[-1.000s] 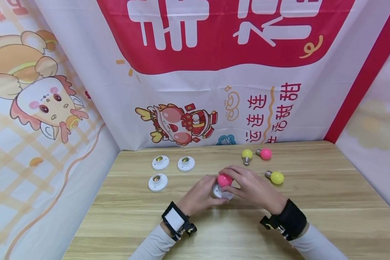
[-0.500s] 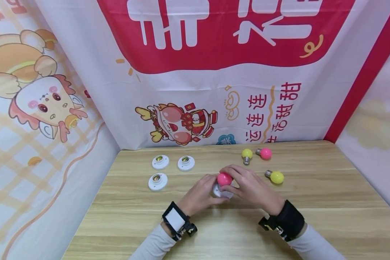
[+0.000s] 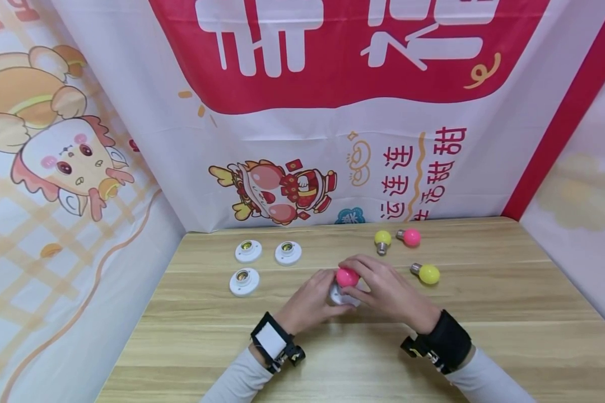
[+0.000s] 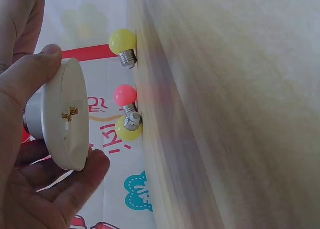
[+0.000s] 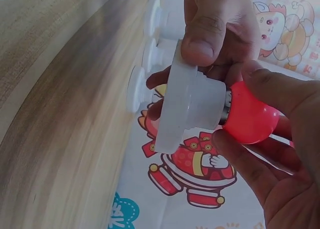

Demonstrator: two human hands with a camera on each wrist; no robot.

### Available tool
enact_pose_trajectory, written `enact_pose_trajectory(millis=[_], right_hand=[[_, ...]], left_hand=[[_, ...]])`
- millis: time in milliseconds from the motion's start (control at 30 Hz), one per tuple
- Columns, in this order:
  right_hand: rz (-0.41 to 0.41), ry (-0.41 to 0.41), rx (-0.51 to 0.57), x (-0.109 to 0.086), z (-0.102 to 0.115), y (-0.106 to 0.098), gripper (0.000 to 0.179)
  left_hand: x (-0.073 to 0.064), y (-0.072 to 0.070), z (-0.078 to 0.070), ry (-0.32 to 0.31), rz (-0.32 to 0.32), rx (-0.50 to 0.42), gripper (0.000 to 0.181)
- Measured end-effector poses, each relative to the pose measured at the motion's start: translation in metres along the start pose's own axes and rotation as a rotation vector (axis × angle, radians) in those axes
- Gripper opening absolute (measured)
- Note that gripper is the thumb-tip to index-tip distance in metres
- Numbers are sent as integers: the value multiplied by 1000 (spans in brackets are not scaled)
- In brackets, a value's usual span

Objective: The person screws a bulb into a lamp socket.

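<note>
My left hand [image 3: 310, 300] grips a round white lamp holder [image 4: 66, 114] by its rim, thumb on one side and fingers on the other. The holder is lifted off the table, and its underside with brass screws faces the left wrist camera. My right hand [image 3: 387, 286] pinches a pink light bulb [image 5: 251, 114] between thumb and fingers. The bulb's metal base sits mostly inside the holder's collar [image 5: 207, 103], with a narrow band of metal showing. In the head view the pink bulb is on top and the white holder partly hidden under both hands.
Three more white lamp holders, one of them a near-left holder [image 3: 244, 281], stand on the wooden table [image 3: 333, 364] at the left. At the back right lie two yellow bulbs, the nearer yellow bulb [image 3: 429, 274] beside my right hand, and another pink bulb [image 3: 412, 238]. Printed cloth [image 3: 292, 134] hangs behind.
Both hands keep nearly the same place and grip on the lamp holder and pink bulb. Only slight shifts of the right hand and the head view show.
</note>
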State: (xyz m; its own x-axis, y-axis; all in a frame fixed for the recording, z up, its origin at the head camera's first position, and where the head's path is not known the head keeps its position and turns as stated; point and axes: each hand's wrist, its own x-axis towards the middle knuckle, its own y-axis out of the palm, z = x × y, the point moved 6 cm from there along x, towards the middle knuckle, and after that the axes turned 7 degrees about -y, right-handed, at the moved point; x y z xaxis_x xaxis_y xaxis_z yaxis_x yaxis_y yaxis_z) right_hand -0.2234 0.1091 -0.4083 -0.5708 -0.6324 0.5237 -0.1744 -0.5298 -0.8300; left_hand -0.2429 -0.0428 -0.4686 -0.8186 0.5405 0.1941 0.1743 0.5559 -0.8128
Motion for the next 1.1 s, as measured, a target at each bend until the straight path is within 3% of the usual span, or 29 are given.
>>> enact_pose_trajectory(millis=[267,633,1100], right_hand=[[0,-15,3,-2,1,1,54],[1,-13,-16,-7,-2,1,52],[54,63,-46,-19,-14,-1,51]], left_hand=[[-2,0,0,-43,43,-13,84],[-2,0,0,-49,48,0,82],[-2,3,5,-49,49,45,79]])
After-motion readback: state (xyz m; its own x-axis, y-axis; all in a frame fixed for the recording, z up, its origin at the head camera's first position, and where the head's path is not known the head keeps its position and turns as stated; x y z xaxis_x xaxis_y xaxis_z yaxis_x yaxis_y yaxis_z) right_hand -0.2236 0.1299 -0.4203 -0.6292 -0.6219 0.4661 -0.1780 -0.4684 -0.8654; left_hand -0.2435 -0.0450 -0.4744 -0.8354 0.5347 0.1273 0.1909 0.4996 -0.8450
